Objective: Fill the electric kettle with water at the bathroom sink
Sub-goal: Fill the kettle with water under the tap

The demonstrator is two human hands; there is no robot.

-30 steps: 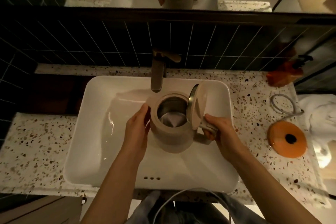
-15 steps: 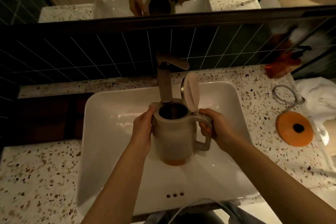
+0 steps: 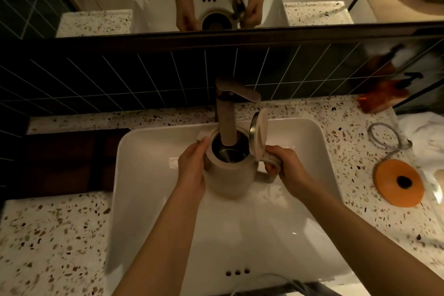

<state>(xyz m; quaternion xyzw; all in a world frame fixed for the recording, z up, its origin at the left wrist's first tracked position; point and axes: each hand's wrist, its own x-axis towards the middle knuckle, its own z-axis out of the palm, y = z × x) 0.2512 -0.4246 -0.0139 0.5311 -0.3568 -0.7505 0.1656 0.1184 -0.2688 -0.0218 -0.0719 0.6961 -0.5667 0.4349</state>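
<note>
The kettle (image 3: 228,173) hangs inside the white sink (image 3: 319,142), carried by both hands, its mouth right under the faucet (image 3: 225,122). The right hand (image 3: 286,170) is wrapped closed around the handle (image 3: 270,163), and the left hand (image 3: 192,170) is pressed flat with fingers curved against the opposite side of the body. Between the two grips the open mouth shows a steel interior; I cannot tell whether any water is in it, and no stream is visible. The lid (image 3: 259,132) stands open just above the right-hand grip, tilted back away from the spout

To do this step well, I judge the spout end should stay centred between the two grips, so water falls clear of the rim. The faucet lever (image 3: 245,96) sits beyond and above both grips, so one hand must let go to reach it; the left is the better choice, since the closed right-hand hold can bear the weight alone. Resting the base on the basin floor first would ease that. Keep the kettle upright as it grows heavier, and keep the lid from tipping shut

The orange kettle base (image 3: 397,182) lies well off to the right of the right-hand grip, on the speckled counter (image 3: 48,235)
</note>
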